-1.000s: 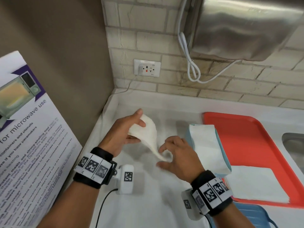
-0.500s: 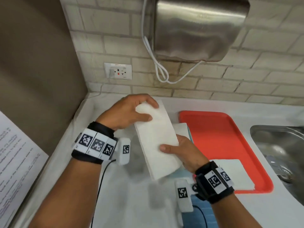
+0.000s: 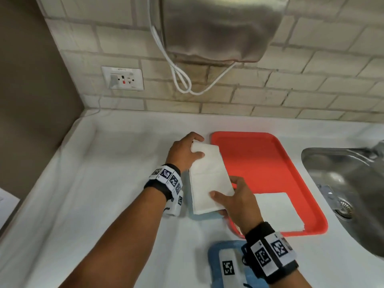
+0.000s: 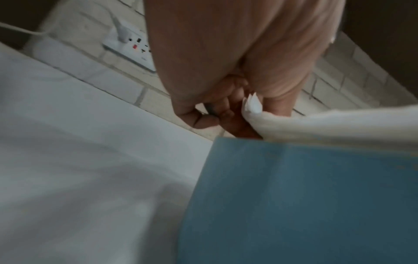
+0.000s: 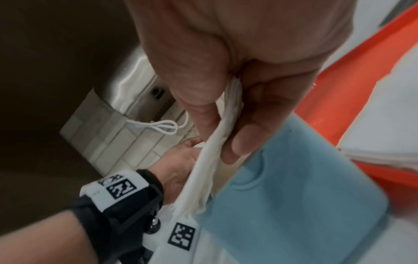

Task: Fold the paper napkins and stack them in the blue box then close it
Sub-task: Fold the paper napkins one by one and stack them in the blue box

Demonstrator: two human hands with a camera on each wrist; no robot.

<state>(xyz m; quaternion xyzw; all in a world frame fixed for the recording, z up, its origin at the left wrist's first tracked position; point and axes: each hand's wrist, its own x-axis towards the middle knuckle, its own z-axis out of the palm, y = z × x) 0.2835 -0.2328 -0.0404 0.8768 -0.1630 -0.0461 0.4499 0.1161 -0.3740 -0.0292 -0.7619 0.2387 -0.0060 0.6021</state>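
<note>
A folded white napkin (image 3: pixel 209 177) lies lengthwise just above the open blue box (image 3: pixel 189 197), covering most of it. My left hand (image 3: pixel 194 147) pinches the napkin's far end between thumb and fingers. The near end is pinched by my right hand (image 3: pixel 220 202), thumb on top. In the left wrist view the napkin (image 4: pixel 328 121) sits right over the box's blue wall (image 4: pixel 294 196). The right wrist view has the napkin (image 5: pixel 212 151) between thumb and fingers above the box (image 5: pixel 294 187). The blue lid (image 3: pixel 214 252) lies near my right wrist.
A red tray (image 3: pixel 259 163) right of the box carries a stack of unfolded napkins (image 3: pixel 276 210). A steel sink (image 3: pixel 342 183) lies at the far right. A hand dryer (image 3: pixel 218 28) with a looped cord and an outlet (image 3: pixel 122 77) hang on the brick wall.
The napkin went from half folded on the counter to a flat folded strip. Both hands carried it right and lowered it over the blue box.
</note>
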